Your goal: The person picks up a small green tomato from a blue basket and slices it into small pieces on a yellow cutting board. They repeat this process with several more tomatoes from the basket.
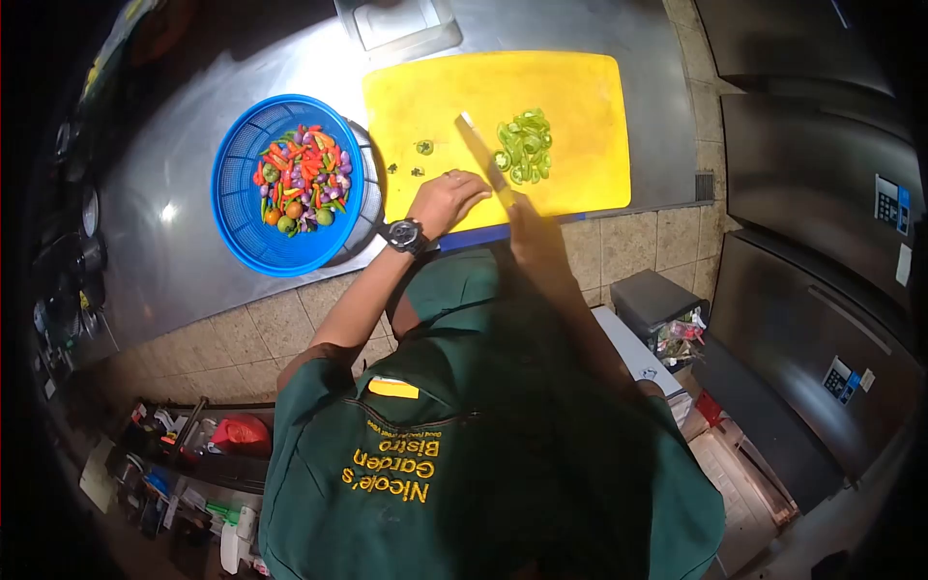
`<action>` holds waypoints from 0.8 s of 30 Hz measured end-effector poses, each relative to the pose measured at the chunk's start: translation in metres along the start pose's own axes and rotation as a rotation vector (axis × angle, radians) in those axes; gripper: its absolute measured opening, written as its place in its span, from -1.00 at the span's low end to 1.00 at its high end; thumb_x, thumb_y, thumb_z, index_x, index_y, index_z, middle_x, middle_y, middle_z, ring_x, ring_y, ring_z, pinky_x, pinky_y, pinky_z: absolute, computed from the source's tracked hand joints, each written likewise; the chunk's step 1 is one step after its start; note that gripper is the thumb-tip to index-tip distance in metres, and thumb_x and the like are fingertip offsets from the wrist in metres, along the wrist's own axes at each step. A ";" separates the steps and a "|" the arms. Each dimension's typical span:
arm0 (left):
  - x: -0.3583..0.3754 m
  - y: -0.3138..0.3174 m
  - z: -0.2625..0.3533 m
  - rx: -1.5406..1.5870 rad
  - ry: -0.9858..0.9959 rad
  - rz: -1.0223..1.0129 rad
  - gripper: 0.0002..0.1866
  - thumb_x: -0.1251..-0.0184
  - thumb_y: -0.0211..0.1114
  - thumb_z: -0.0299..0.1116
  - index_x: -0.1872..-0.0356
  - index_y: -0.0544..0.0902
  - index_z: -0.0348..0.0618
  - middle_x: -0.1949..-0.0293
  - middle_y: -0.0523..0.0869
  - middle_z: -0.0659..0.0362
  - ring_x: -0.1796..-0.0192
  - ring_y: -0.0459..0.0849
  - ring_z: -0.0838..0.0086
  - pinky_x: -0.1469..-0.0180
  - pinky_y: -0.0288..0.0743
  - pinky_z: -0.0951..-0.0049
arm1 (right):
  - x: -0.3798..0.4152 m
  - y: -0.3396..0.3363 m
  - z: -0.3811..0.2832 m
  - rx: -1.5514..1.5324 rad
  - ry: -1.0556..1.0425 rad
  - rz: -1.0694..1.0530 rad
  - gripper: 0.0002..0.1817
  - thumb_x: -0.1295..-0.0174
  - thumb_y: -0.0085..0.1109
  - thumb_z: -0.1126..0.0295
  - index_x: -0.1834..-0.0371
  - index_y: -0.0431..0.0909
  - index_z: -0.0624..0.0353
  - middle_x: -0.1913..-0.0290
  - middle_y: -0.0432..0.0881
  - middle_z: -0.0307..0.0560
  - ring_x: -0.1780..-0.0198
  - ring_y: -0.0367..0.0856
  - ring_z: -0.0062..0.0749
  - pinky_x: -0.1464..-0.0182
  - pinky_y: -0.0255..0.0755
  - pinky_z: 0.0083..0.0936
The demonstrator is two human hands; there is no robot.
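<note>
My right hand (530, 232) grips the handle of a knife (480, 150) at the near edge of the yellow cutting board (416, 97). The blade points away from me and slants to the left. Just left of the knife, my left hand (450, 200) rests low over the board with its fingers bent together; whatever they may hold is hidden. A pile of cut green vegetable slices (525, 147), possibly green tomato, lies right of the blade. Beyond my left hand sit a small green cut end (423, 147) and a few dark green scraps (417, 172).
Left of the board, a blue basket (227, 193) holds red and green chilies, small purple onions and several tomatoes. A metal container (401, 34) stands at the back of the steel counter (164, 251). Dark appliances (812, 174) line the right side, with a dark bin (652, 295) nearby.
</note>
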State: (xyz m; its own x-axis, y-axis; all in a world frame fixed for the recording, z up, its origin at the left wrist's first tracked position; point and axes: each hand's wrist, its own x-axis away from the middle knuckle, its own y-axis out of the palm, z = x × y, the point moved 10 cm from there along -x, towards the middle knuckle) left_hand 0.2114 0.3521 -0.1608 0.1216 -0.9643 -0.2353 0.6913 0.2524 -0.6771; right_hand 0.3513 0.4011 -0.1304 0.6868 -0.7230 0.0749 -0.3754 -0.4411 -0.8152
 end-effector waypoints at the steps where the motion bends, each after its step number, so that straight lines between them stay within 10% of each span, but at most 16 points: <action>1: -0.005 0.000 0.004 -0.004 0.000 -0.001 -0.90 -0.41 0.38 -0.38 0.13 0.79 -0.02 0.13 0.82 0.19 0.09 0.79 0.27 0.07 0.70 0.27 | 0.001 -0.001 0.010 -0.053 0.085 -0.075 -0.72 -0.57 0.03 0.24 -0.19 0.52 0.11 0.31 0.73 0.23 0.34 0.72 0.22 0.28 0.58 0.14; 5: -0.051 -0.014 0.012 0.092 -0.151 0.166 -0.72 -0.41 0.40 -0.28 -0.08 0.71 -0.07 0.02 0.75 0.01 0.00 0.73 0.07 -0.03 0.67 0.14 | 0.020 -0.041 0.036 0.081 0.018 0.130 -0.69 -0.57 0.06 0.21 -0.18 0.56 0.16 0.29 0.73 0.25 0.30 0.73 0.24 0.23 0.59 0.10; 9: -0.061 -0.004 0.005 0.051 -0.168 0.012 -0.65 -0.43 0.38 -0.27 -0.17 0.68 -0.10 -0.06 0.75 -0.06 -0.07 0.71 -0.03 -0.19 0.61 0.08 | 0.042 -0.069 0.045 -0.332 0.416 0.021 -0.58 -0.57 0.09 0.12 -0.28 0.56 0.18 0.30 0.71 0.34 0.25 0.71 0.36 0.16 0.56 0.08; 17: -0.006 -0.061 -0.045 0.286 -0.507 0.400 -0.73 -0.54 0.32 -0.30 -0.10 0.72 -0.23 0.06 0.83 -0.01 0.09 0.84 0.27 -0.02 0.69 0.34 | 0.062 -0.019 0.050 -0.069 0.184 -0.288 -0.63 -0.53 0.10 0.10 -0.26 0.63 -0.03 0.35 0.73 0.27 0.23 0.73 0.35 0.13 0.59 0.11; 24: 0.019 -0.021 -0.031 0.393 -0.619 0.144 -0.75 -0.52 0.33 -0.29 -0.04 0.75 -0.22 0.28 0.81 0.08 0.33 0.71 0.47 0.22 0.57 0.43 | 0.018 -0.012 0.065 -0.054 0.199 -0.173 -0.66 -0.53 0.08 0.17 -0.20 0.64 0.06 0.27 0.74 0.27 0.18 0.71 0.33 0.10 0.57 0.10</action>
State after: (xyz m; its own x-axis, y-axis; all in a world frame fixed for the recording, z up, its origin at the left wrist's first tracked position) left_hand 0.1776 0.3308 -0.1724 0.5288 -0.8219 0.2115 0.8277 0.4444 -0.3426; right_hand 0.4083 0.4281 -0.1563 0.6101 -0.7222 0.3259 -0.2998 -0.5911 -0.7488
